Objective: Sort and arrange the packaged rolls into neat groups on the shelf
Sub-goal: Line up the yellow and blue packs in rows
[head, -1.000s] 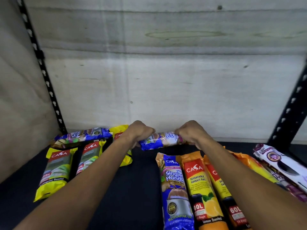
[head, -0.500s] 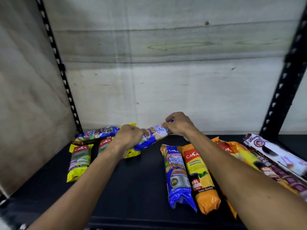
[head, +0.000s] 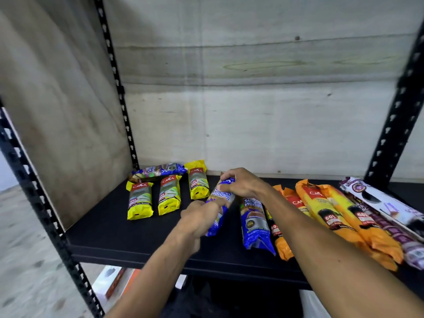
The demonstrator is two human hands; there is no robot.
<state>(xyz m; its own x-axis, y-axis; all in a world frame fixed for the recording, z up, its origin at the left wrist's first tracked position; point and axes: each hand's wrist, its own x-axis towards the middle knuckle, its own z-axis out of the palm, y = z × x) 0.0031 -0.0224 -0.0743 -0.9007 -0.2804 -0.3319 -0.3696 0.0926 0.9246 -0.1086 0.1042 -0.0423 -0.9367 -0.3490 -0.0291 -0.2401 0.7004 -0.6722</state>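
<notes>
A blue packaged roll (head: 221, 198) is held over the middle of the black shelf (head: 114, 228), pointing front to back. My right hand (head: 243, 183) grips its far end and my left hand (head: 202, 216) grips its near end. A second blue roll (head: 253, 222) lies just to the right of it. Three short yellow rolls (head: 168, 195) lie side by side at the back left, with another blue roll (head: 158, 172) lying crosswise behind them. Several long orange rolls (head: 339, 216) lie further right, partly hidden by my right forearm.
Purple and white packs (head: 385, 203) lie at the shelf's far right. Black perforated uprights (head: 117, 88) stand at the corners, with a concrete wall behind and a board at the left. Boxes (head: 114, 281) sit below the shelf's front edge.
The blue roll in both hands has turned from lying crosswise near the back wall to pointing front to back, and has come forward. The camera has pulled back and up.
</notes>
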